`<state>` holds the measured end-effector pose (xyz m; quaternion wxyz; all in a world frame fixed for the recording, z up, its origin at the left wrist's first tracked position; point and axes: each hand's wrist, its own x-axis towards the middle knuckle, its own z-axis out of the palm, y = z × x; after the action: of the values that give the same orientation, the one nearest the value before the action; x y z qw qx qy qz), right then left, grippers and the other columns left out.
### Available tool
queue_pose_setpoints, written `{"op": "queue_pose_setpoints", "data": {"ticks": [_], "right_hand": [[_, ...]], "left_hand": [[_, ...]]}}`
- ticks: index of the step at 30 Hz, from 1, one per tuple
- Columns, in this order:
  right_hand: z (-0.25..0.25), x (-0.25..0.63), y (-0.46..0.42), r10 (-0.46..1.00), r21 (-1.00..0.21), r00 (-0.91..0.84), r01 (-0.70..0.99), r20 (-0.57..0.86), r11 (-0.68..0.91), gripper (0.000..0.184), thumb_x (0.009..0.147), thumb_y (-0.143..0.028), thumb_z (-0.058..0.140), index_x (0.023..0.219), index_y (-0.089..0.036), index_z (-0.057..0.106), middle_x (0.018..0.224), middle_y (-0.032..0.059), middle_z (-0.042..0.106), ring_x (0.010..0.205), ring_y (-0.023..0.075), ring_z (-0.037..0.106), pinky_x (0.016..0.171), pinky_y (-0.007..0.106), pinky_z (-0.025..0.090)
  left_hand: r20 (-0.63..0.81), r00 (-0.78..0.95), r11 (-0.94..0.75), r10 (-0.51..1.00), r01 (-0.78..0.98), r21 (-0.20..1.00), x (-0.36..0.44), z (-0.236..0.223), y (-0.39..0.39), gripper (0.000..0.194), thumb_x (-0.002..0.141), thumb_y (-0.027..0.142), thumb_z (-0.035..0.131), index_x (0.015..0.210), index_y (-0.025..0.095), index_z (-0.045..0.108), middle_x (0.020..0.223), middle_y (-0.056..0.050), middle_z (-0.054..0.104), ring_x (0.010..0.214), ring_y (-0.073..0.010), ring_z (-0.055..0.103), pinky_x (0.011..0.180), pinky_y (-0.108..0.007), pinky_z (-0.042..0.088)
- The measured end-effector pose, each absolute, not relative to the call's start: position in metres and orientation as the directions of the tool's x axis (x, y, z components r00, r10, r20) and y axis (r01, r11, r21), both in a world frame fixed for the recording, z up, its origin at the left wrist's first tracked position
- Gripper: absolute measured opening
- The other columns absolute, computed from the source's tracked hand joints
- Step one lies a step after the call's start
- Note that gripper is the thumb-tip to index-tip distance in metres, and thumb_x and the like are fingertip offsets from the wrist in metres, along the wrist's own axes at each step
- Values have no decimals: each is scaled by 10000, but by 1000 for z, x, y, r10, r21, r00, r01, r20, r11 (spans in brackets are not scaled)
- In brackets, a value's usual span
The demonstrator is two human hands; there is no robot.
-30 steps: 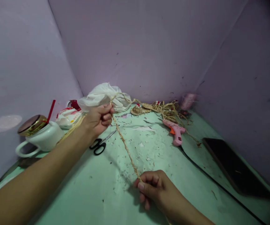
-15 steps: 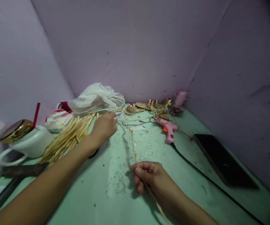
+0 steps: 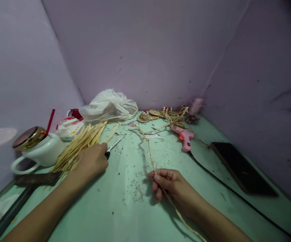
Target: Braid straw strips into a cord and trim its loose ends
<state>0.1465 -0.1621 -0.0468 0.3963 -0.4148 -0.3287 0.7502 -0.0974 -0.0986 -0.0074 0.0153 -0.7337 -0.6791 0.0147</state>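
My left hand (image 3: 94, 158) is closed over the black handles of a pair of scissors (image 3: 113, 145), hiding most of them. The blades stick out past my fingers, pointing away to the right. Beside that hand lies a bundle of pale flat straw strips (image 3: 71, 146). Thumb and fingertips of my right hand (image 3: 169, 185) pinch a twisted straw cord (image 3: 150, 153). One length of the cord runs from my fingers toward the back, where it branches near a knot. Its loose tail passes under my right hand to the near edge of the view.
A pink glue gun (image 3: 185, 137) with a black cable and a dark phone (image 3: 243, 169) lie right. Small woven straw hats (image 3: 145, 116) sit along the back wall, beside a white plastic bag (image 3: 110, 106). A hammer (image 3: 38, 179) and white cup (image 3: 45, 151) stand left.
My left hand has come back from the cord's far end, moving left and nearer, and closed on the scissors. My right hand still pinches the cord. The view has shifted slightly.
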Motion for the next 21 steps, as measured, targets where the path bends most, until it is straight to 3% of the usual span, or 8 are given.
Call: {"op": "queue_pose_setpoints", "data": {"ticks": [3,5,8,11,13,15,18,21], "right_hand": [[-45,147,-163,863,-811,-358,-339,-357,-476,248,648,-293,681,786,-95,624,535,-5,584,374,71,499,431,229,429],[-44,146,-163,866,-800,-337,-359,-369,-480,245,634,-283,688,783,-97,631,568,2,589,396,72,501,442,236,436],[-42,144,-164,877,-794,-277,-380,-392,-474,255,608,-266,710,790,-100,646,556,-13,560,433,70,497,457,230,439],[-40,143,-164,886,-798,-194,-384,-421,-464,265,553,-233,747,751,-87,648,493,-27,527,427,70,485,442,217,424],[-39,143,-163,892,-794,-117,-417,-436,-443,274,504,-201,768,718,-88,639,503,-19,545,424,73,493,432,216,421],[-38,143,-162,896,-787,-64,-453,-439,-418,280,470,-184,778,692,-97,631,514,-15,558,418,78,501,422,219,421],[-38,145,-161,903,-797,-45,-453,-427,-399,258,458,-173,772,665,-102,635,518,-15,566,404,72,491,400,209,406],[-38,146,-160,918,-839,-73,-382,-391,-387,210,496,-189,745,663,-98,658,545,-1,588,401,56,461,376,190,375]], "left_hand": [[80,-3,-10,997,988,156,-98,-1,-104,132,691,229,449,770,209,553,699,-41,604,643,-201,541,508,-260,286],[131,-48,-5,990,925,380,-97,1,-106,101,679,280,497,727,201,539,651,-13,581,607,-164,523,523,-246,321],[106,-93,-25,990,624,781,-89,4,-109,220,613,327,595,762,175,540,713,-23,602,634,-148,546,571,-240,397],[-65,26,52,998,348,936,-74,4,-116,504,592,364,647,1034,150,535,843,-79,639,696,-171,586,600,-260,443],[-94,165,24,982,386,922,-63,0,-125,559,628,378,631,1126,154,513,848,-80,646,698,-174,588,603,-260,451],[-23,290,-136,957,514,847,-53,-6,-135,471,661,351,604,1098,183,551,848,-60,646,718,-172,583,637,-263,456],[183,487,-490,854,636,596,-45,-18,-148,417,667,239,559,1084,215,561,933,-60,627,826,-198,563,749,-317,441],[275,630,-686,726,639,347,-42,-26,-153,510,634,172,517,1144,177,506,983,-106,589,896,-241,526,797,-395,411]]}}
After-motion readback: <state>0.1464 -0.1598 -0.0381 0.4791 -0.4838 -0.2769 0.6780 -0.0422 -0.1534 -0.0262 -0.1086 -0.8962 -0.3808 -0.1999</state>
